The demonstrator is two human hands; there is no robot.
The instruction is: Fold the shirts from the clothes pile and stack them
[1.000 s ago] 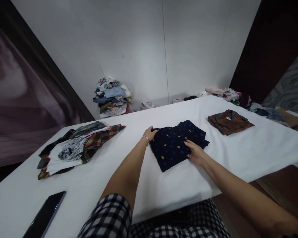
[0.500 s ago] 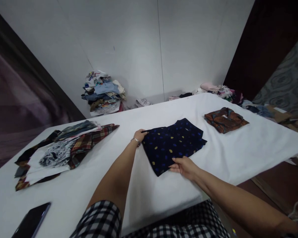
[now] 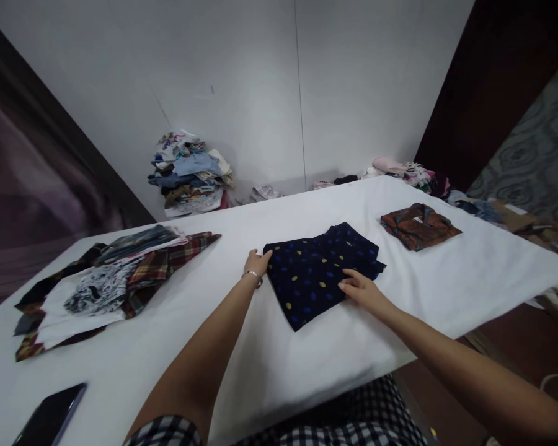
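A navy shirt (image 3: 320,266) with blue and yellow spots lies folded on the white table, its collar end toward the far right. My left hand (image 3: 256,263), with a bracelet at the wrist, is at the shirt's left corner; its thumb touches the edge and the fingers stand apart from it. My right hand (image 3: 363,291) rests with extended fingers on the shirt's near right edge, gripping nothing. To the right of it lies a folded brown patterned shirt (image 3: 418,228).
A loose pile of clothes (image 3: 93,291), with plaid and white pieces, covers the table's left side. A phone (image 3: 51,415) lies at the near left. Beyond the white table (image 3: 204,347), a tall clothes stack (image 3: 190,173) and further clothes (image 3: 409,170) sit along the wall.
My left hand has loosened from the shirt's left corner. My right hand has moved right and away along the near edge. The shirt has stayed nearly in place.
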